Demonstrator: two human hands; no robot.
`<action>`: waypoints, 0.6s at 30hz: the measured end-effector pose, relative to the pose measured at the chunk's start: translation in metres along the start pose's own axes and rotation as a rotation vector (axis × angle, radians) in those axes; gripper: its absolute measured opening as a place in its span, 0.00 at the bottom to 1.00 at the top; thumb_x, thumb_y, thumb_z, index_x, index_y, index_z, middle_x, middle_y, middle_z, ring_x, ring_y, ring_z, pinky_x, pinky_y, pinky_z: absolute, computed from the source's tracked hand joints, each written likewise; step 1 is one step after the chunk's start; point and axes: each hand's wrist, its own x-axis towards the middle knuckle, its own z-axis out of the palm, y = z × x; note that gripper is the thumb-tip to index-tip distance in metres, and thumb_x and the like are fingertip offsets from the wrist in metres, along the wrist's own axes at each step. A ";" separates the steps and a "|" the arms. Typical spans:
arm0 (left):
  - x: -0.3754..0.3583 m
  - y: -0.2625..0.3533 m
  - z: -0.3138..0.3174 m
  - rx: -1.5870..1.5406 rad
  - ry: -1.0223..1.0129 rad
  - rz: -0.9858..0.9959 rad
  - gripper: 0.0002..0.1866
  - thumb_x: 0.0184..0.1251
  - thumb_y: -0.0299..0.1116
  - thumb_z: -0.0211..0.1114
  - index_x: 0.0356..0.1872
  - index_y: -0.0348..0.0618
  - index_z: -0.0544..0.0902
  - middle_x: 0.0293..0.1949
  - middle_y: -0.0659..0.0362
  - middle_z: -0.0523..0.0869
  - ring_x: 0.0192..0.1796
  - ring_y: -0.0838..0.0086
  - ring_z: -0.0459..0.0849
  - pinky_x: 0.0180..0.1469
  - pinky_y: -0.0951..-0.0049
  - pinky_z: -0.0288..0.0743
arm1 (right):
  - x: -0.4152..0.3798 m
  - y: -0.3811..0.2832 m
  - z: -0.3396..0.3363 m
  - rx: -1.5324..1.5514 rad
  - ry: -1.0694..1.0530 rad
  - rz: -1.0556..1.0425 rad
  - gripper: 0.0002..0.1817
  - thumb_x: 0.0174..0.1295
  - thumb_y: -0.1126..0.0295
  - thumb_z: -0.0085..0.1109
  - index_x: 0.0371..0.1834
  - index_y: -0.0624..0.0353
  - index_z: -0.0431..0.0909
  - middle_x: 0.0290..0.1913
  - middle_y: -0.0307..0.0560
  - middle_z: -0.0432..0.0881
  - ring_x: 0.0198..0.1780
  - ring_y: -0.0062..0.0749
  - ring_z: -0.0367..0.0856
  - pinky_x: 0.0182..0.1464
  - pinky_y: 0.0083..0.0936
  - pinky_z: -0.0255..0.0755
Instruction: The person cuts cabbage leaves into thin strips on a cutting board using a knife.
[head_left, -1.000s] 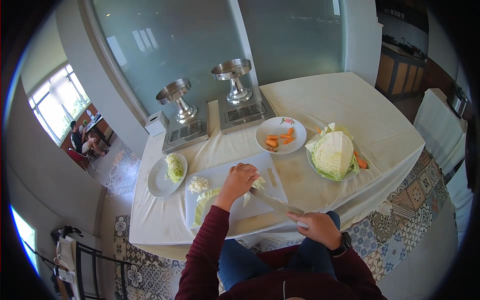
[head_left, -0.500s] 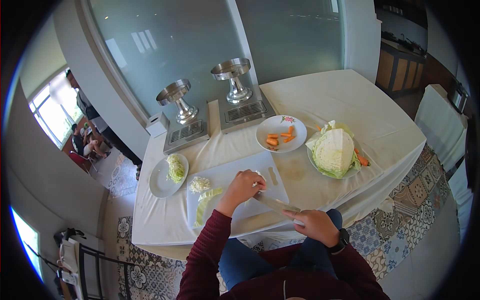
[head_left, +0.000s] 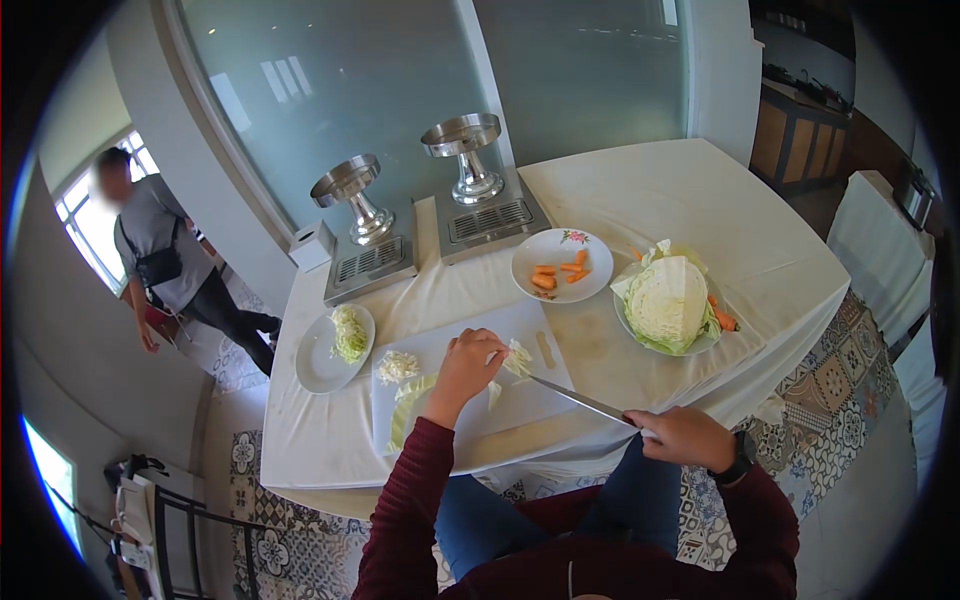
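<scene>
Right hand (head_left: 690, 438): fingers wrapped closed round the handle of a steel knife (head_left: 585, 402), tip over the board (head_left: 465, 430). Left hand (head_left: 468, 368): fingers bunched at pale shreds (head_left: 518, 358); can't tell if any are pinched. Smooth white plastic-looking board also bears a shred heap (head_left: 398, 367) and curved leaf (head_left: 404, 408). Beyond: flowered plate (head_left: 530, 262) with carrots (head_left: 545, 281); rounded, ruffled cabbage (head_left: 665, 305) on another plate.

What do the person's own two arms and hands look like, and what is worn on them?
Both sleeves are dark maroon and look ribbed, and reach the wrists. The right hand has a black watch at its wrist. The left hand shows no watch or glove.
</scene>
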 end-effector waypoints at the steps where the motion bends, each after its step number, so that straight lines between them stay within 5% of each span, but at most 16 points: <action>1: -0.005 -0.001 -0.001 -0.006 0.033 -0.019 0.05 0.66 0.30 0.69 0.38 0.47 0.91 0.42 0.60 0.90 0.49 0.60 0.84 0.54 0.58 0.76 | 0.002 0.004 -0.007 -0.015 -0.022 -0.019 0.26 0.62 0.65 0.58 0.65 0.56 0.77 0.27 0.57 0.84 0.30 0.56 0.85 0.35 0.47 0.77; 11: -0.083 0.011 -0.002 -0.119 0.221 -0.077 0.11 0.63 0.20 0.65 0.45 0.42 0.88 0.42 0.52 0.88 0.47 0.52 0.84 0.51 0.56 0.78 | 0.041 0.021 -0.033 -0.057 -0.207 -0.150 0.22 0.69 0.63 0.58 0.66 0.53 0.78 0.34 0.57 0.87 0.34 0.54 0.86 0.40 0.45 0.78; 18: -0.105 0.018 0.016 -0.097 0.262 -0.088 0.16 0.62 0.19 0.64 0.49 0.46 0.87 0.47 0.56 0.88 0.51 0.56 0.83 0.56 0.57 0.75 | 0.067 0.017 -0.028 -0.029 -0.149 -0.209 0.19 0.70 0.64 0.57 0.61 0.56 0.81 0.30 0.58 0.86 0.31 0.53 0.86 0.39 0.45 0.78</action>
